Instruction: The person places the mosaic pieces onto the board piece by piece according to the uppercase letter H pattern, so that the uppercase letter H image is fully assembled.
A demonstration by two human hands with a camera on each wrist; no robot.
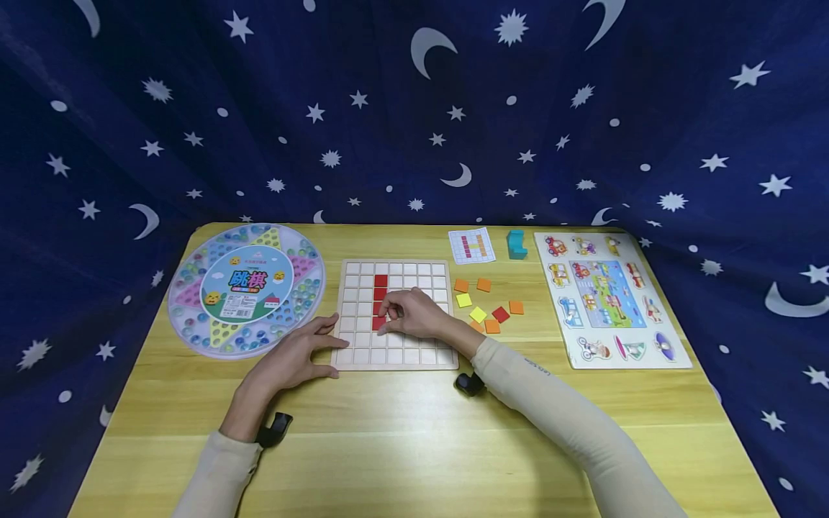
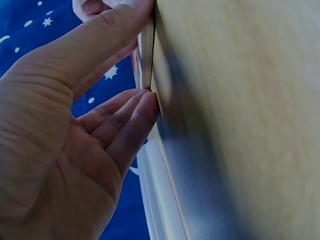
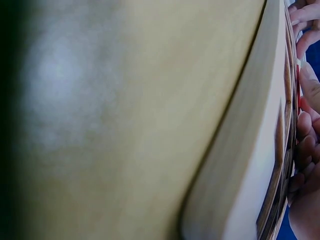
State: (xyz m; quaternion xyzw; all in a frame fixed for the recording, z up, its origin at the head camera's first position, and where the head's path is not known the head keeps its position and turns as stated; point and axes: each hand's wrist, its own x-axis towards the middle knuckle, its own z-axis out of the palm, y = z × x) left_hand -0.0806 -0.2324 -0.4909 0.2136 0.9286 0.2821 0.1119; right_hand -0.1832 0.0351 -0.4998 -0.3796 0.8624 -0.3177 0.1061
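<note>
A wooden grid board (image 1: pixel 421 367) lies mid-table with a short column of red square tiles (image 1: pixel 381 280) in its cells. My right hand (image 1: pixel 414 314) reaches over the board from the right, fingers bent. Its thumb and index finger pinch the lowest red tile (image 1: pixel 378 324), seen edge-on beside the thumb (image 3: pixel 311 90) in the right wrist view. At the board's lower left corner, my left hand (image 1: pixel 299 354) rests with spread, mostly straight fingers touching the edge. In the left wrist view, its fingertips (image 2: pixel 146 102) meet the board's side.
Loose orange, yellow and red tiles (image 1: pixel 501 314) lie right of the board. Behind them are a printed pattern card (image 1: pixel 471 247) and a teal block (image 1: pixel 516 244). A round marble game (image 1: pixel 246 288) stands left, a picture puzzle board (image 1: pixel 648 360) right. A starry curtain (image 1: pixel 388 144) hangs behind.
</note>
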